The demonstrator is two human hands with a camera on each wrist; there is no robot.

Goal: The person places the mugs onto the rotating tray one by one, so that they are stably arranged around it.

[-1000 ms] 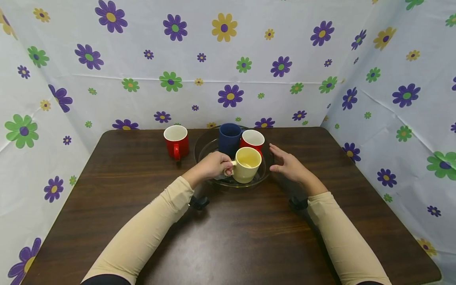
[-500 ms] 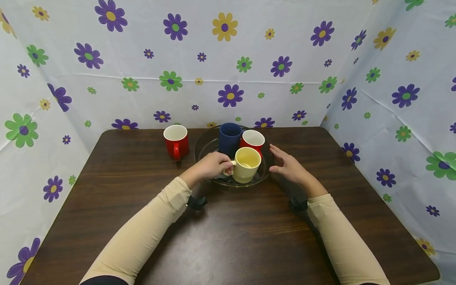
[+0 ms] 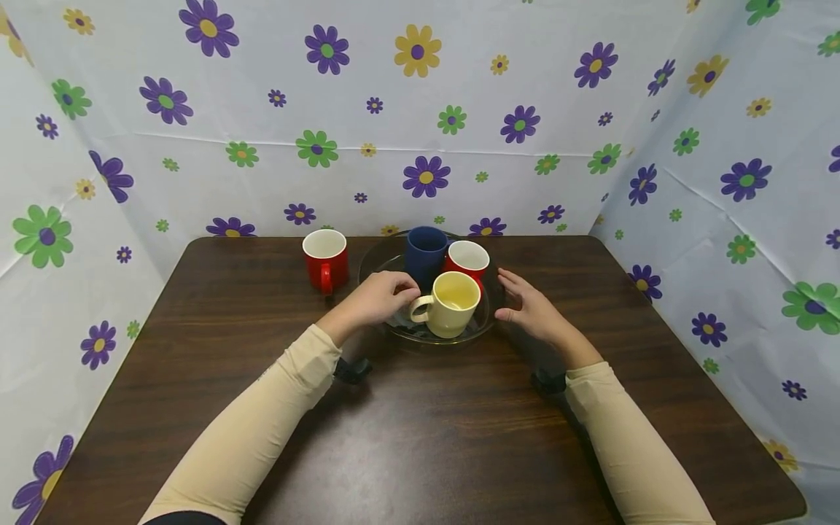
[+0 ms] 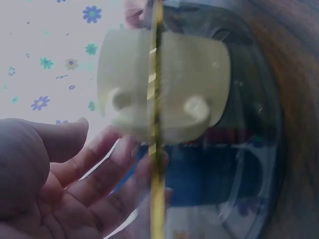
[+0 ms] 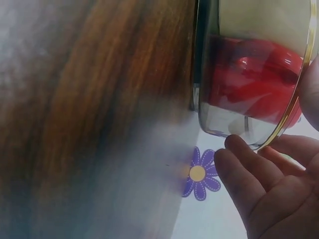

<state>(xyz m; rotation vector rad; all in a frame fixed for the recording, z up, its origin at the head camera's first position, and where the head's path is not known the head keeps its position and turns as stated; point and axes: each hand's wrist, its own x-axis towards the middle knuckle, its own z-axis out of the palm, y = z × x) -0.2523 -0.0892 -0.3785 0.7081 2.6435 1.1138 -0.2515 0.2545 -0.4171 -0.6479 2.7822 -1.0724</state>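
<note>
A pale yellow mug [image 3: 451,319] stands at the front of a clear glass bowl [image 3: 429,341] with a gold rim. My left hand [image 3: 380,294] is just left of the mug's handle, its fingers loosely bent and apart from it; the left wrist view shows a gap between thumb and fingers with nothing held. Behind the yellow mug, a blue mug [image 3: 424,259] and a red mug [image 3: 474,273] with a white inside share the bowl. My right hand [image 3: 534,313] is beside the bowl's right side, fingers spread. Whether its fingertips touch the glass I cannot tell.
Another red mug [image 3: 333,268], white inside, stands on the dark wooden table [image 3: 407,437] left of the bowl, handle toward the front. A white flowered cloth [image 3: 367,87] hangs behind the table and along both sides.
My left hand has let go of the yellow mug's handle and drawn slightly back to the left. The mugs, the bowl and my right hand look unmoved.
</note>
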